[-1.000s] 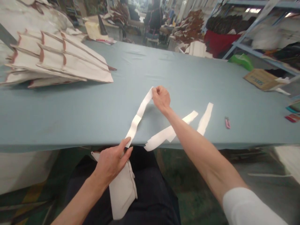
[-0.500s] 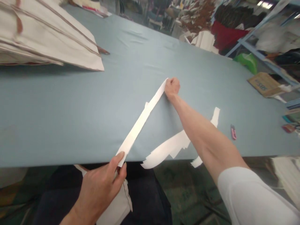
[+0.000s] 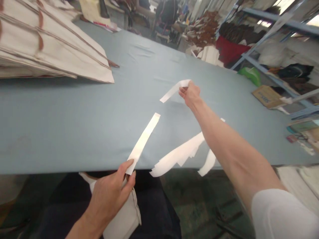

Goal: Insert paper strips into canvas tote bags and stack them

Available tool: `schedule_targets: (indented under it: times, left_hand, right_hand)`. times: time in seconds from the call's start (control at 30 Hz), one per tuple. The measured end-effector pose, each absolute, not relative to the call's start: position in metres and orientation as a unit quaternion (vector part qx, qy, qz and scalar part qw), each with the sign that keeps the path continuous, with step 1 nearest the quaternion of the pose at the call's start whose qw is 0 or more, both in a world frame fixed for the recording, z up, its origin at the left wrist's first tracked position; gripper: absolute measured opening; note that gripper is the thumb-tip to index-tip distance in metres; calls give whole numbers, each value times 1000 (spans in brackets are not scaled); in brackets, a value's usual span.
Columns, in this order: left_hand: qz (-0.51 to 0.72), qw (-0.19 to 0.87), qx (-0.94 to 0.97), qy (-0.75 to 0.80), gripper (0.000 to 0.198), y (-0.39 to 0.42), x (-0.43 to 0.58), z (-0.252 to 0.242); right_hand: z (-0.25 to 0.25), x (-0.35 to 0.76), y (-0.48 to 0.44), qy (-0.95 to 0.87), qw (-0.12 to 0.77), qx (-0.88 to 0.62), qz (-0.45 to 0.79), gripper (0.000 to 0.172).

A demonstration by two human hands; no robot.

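Between the thumb and fingers of my left hand (image 3: 109, 192) is the near end of a white strip (image 3: 144, 139), which slants up over the table's front edge. Farther out, my right hand (image 3: 190, 94) pinches a second white strip (image 3: 171, 91); its free end points toward the first strip, with a gap between the two. More white strips in a fanned stack (image 3: 176, 154) lie on the front edge, partly behind my right arm. Below my left hand, a cream fabric piece (image 3: 123, 215) rests on my lap.
A blue-grey covered table (image 3: 74, 129) stretches ahead. Cream fabric pieces with brown trim (image 3: 72, 53) are piled at the far left. Shelving (image 3: 271, 63), a cardboard box (image 3: 267, 96) and a green item (image 3: 250, 76) stand on the right.
The strip in my right hand has come apart from the one in my left hand. My right hand has moved slightly right, while my left hand stays nearly in place.
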State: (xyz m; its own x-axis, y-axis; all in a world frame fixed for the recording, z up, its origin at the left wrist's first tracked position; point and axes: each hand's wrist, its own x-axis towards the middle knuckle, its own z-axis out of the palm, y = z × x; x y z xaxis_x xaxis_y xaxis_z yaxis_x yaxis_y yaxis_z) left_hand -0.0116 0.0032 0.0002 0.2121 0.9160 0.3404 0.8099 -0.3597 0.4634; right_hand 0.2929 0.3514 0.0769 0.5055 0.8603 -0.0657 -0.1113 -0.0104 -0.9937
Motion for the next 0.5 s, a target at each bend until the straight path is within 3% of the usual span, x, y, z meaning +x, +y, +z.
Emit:
schedule_targets:
  times: [0.2,0.5]
  left_hand:
    - [315,340,644,608,71,-2,-19,3]
    - [434,459,543,554,57,-47,-17,29]
  right_hand:
    - [164,226,285,-401,579,-535,466,36]
    - [228,111,128,-482,431,-431,629,40]
